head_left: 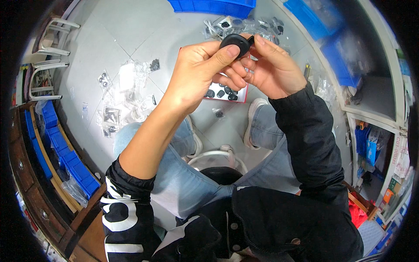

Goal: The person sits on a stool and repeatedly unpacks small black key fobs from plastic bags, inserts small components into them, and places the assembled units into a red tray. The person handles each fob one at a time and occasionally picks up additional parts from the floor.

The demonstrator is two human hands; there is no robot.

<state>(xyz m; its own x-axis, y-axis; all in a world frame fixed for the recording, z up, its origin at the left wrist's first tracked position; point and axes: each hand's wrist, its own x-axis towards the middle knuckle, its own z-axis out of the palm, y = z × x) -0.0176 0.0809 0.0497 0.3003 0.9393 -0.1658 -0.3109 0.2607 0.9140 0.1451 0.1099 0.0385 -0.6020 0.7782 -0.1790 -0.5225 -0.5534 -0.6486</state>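
My left hand [198, 63] grips a glossy black oval piece [231, 40], shaped like a key fob shell, with the thumb pressed on its face. At its right end, my right hand [277, 70] pinches a small black part [251, 40] between thumb and forefinger. That part touches the oval piece or lies right against it; I cannot tell if they are joined. Both hands are raised close together over a shallow white box with a red edge [241, 97]. Several small black pieces [220, 93] lie in the box, partly hidden by my hands.
Clear plastic bags with small parts [126, 96] lie on the grey tiled floor at left, and more bags [266, 26] lie beyond my hands. A blue bin [214, 6] stands at the far side. Blue trays [65, 153] line the left; a shelf unit [371, 113] stands at right.
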